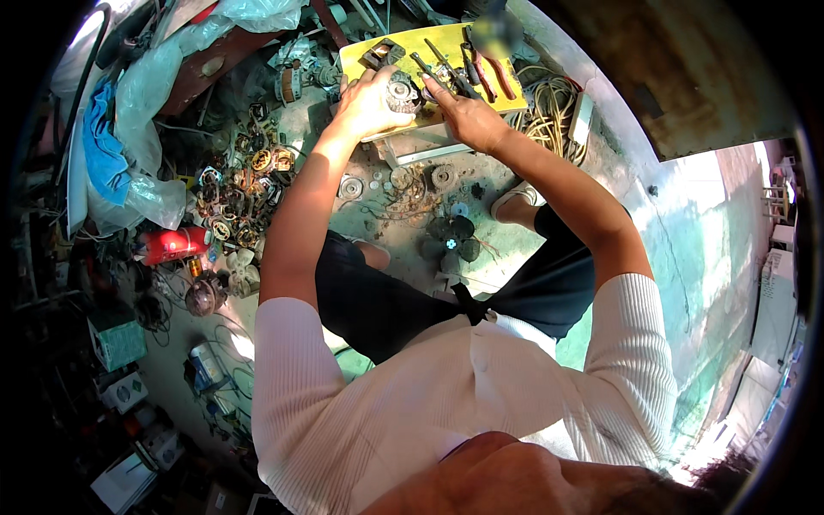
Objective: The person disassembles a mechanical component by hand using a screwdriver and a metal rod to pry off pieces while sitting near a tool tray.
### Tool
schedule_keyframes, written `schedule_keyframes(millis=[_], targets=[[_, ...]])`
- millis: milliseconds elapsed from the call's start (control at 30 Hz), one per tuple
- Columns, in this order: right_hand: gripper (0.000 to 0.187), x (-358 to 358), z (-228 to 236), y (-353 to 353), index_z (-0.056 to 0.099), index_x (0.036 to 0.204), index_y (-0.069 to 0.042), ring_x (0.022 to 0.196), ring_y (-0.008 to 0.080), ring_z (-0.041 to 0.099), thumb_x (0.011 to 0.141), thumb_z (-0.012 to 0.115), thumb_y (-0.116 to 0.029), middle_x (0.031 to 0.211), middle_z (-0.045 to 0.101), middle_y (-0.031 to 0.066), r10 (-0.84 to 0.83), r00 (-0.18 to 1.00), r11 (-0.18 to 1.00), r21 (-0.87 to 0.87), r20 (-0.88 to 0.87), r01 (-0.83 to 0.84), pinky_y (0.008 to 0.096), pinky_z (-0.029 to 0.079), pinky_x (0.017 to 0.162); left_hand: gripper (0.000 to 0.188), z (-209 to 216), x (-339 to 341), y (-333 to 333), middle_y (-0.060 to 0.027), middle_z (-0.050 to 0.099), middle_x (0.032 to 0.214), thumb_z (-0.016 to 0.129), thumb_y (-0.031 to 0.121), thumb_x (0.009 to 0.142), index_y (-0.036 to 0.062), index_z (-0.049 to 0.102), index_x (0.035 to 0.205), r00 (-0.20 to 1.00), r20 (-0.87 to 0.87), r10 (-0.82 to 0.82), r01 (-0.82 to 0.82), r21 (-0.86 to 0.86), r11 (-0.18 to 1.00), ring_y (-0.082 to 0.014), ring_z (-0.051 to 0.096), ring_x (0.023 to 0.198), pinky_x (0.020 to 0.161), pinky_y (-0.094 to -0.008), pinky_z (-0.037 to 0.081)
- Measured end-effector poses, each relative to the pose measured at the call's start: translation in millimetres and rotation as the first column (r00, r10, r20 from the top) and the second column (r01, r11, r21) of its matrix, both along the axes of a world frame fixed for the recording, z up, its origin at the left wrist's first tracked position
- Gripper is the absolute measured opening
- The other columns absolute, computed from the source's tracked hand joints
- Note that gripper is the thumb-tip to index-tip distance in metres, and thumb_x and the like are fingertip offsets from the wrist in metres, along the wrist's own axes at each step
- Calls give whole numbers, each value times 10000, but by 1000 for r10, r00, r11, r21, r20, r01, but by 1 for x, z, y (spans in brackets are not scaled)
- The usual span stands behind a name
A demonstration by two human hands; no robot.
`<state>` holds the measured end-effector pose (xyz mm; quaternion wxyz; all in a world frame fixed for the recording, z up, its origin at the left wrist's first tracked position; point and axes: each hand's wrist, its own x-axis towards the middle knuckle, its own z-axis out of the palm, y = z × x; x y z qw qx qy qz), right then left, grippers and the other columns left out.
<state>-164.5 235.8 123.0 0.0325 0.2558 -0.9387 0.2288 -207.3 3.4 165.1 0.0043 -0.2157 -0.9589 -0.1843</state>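
My left hand (pixel 365 105) is wrapped around a round, grey metal motor part (pixel 402 93) and holds it over the near edge of a small yellow-topped table (pixel 371 51). Close beside it, my right hand (pixel 474 122) is closed around a dark, rod-shaped tool (pixel 419 62), its index finger stretched along it. The tool's exact kind is hard to make out. On the tabletop, behind the motor part, lies a dark square metal piece (pixel 384 53). Pliers with red-brown handles (pixel 506 79) and other dark hand tools lie at the right.
A coil of pale cable (pixel 549 112) lies right of the table. A heap of copper-wound motor parts (pixel 257 163) covers the floor at left, near a red cylinder (pixel 173 245). A black fan blade (pixel 451 239) lies between my feet. A brown panel (pixel 687 77) juts in at upper right.
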Motion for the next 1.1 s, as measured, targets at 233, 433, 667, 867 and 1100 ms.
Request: schedule_keyframes(millis=[233,433,667,867,1100], targets=[[785,11,48,-69,201,1504,120,1220,477,561,881,578,-173,1211,588,400,-462,772,849,-35,436,527,471,415,1076,1006,-17,21,26,-239,605,1262,802,607,617,100,472,1422,960,-103,260,-266,-57,962,-370,576,1205,1092,-504,333],[748,16,25,-63,250,1520,47,1162,436,608,878,577,-157,1195,620,350,-487,845,861,-44,219,507,482,489,979,992,-9,23,26,-244,609,1230,812,549,614,93,474,1427,968,-57,245,-246,-10,969,-387,576,1176,1081,-472,352],[699,18,7,-18,259,1556,-81,1048,427,651,899,498,-61,1261,614,276,-219,967,974,-22,127,224,486,542,879,1039,-11,9,6,-247,584,1281,834,494,546,58,478,1420,999,10,38,-39,84,996,-360,557,1224,1119,-466,315],[812,-2,-1,3,221,1586,-178,877,410,694,865,580,-70,1326,561,287,74,993,994,90,-87,-66,469,573,720,983,-5,-22,-19,-150,592,1335,874,432,588,170,464,1442,983,89,-160,160,12,987,-343,535,1280,1155,-483,296],[662,10,-28,-24,223,1521,90,968,498,650,921,457,-63,1020,649,372,-125,950,973,-221,-285,62,514,506,916,996,14,0,6,-166,595,1325,866,438,595,184,435,1456,994,111,7,3,-84,996,-348,547,1272,1157,-518,278]])
